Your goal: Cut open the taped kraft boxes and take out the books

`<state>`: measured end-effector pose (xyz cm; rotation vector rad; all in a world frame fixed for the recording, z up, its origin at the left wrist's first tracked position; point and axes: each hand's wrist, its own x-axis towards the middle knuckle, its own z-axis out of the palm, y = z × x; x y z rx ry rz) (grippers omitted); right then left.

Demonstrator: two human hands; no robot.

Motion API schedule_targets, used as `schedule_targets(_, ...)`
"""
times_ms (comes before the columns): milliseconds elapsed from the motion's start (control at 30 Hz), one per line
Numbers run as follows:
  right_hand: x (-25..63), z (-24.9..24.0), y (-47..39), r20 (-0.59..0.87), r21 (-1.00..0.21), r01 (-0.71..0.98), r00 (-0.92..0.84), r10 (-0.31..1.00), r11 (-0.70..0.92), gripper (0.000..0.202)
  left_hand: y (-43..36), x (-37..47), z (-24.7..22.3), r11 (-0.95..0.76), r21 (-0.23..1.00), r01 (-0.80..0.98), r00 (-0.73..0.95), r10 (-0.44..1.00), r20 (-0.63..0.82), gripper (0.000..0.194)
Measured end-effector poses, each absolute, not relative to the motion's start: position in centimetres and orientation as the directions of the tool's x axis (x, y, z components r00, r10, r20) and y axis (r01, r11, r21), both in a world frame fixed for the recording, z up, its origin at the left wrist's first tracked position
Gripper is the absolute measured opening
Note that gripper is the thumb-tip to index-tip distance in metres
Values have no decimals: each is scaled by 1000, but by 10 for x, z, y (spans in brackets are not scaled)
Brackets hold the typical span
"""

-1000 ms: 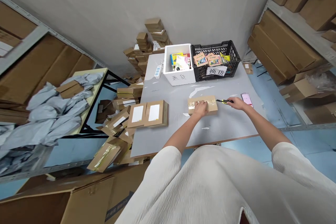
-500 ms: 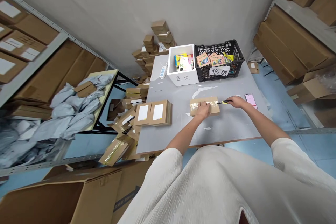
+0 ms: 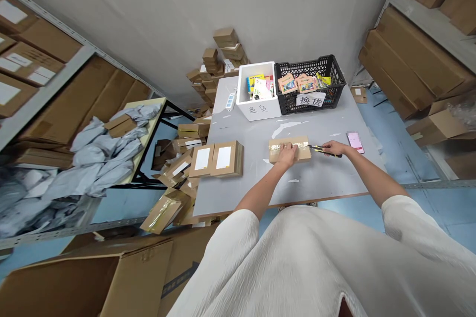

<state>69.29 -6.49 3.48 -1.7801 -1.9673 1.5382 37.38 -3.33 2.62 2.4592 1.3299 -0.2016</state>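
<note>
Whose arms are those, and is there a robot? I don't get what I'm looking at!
No robot here! These are a person's own two bare hands. The camera is worn on their head, looking forward and down, so you see roughly what they see, white sleeves included. Every picture comes from that one camera.

The left hand rests on a taped cardboard box. The right hand holds a black-and-yellow cutter, its tip at the box's end.

On the grey table there are also a white bin and a black crate, both with colourful things inside, packages with white labels over to the left, and a phone with a pinkish screen near the right hand.
</note>
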Motion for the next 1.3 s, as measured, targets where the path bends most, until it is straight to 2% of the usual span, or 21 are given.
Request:
schedule_targets(100,696,30,-80,-528,-727,649,-318,787,-225,42,-34,374,27,-505,229,832,553,785,-280,50)
schedule_targets(200,699,25,-90,-533,-717,646,-268,802,-260,43,-36,373,28,-505,220,835,550,788,-277,50)
schedule_targets(600,671,18,-89,-506,-756,599,-277,817,-265,40,-36,375,28,-522,200,829,558,786,-265,55)
schedule_targets(800,684,28,-96,-526,-746,529,-96,845,-404,35,-42,371,27,-497,269,825,555,802,-220,73)
schedule_targets(867,688,35,-101,-501,-751,519,-43,864,-409,36,-43,371,29,-475,289,831,536,823,-187,69)
schedule_targets(967,685,47,-107,-424,-753,565,-26,905,-337,36,-38,376,32,-429,299,853,486,861,-150,52)
schedule_targets(1033,679,54,-110,-379,-730,628,-43,924,-270,35,-31,381,35,-402,296,866,456,879,-139,47)
schedule_targets(1200,668,63,-111,-244,-588,806,-104,964,-62,34,-17,388,34,-377,299,876,424,900,-106,41)
schedule_targets(1300,664,64,-108,-217,-507,862,-143,966,14,37,-15,387,31,-367,309,877,419,900,-120,37)
